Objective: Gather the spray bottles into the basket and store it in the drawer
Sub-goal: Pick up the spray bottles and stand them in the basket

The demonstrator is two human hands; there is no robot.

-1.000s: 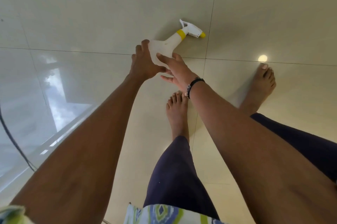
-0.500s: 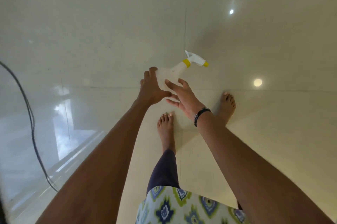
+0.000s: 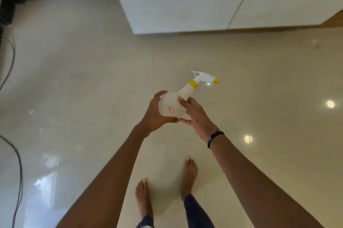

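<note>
Both hands hold one spray bottle [image 3: 171, 105] up over the floor [image 3: 83, 79]: the left hand [image 3: 155, 114] has its fingers curled round the round belly, and the right hand [image 3: 196, 116] pinches the other side. The bottle's long axis runs up and to the right, yellow nozzle away from the person. No basket or open drawer is in view; a white cabinet [image 3: 185, 8] stands ahead.

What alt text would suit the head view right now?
Both hands, left hand and right hand, hold a white spray bottle with a yellow collar above a glossy tiled floor. A white cabinet stands ahead; bare feet show below.
</note>
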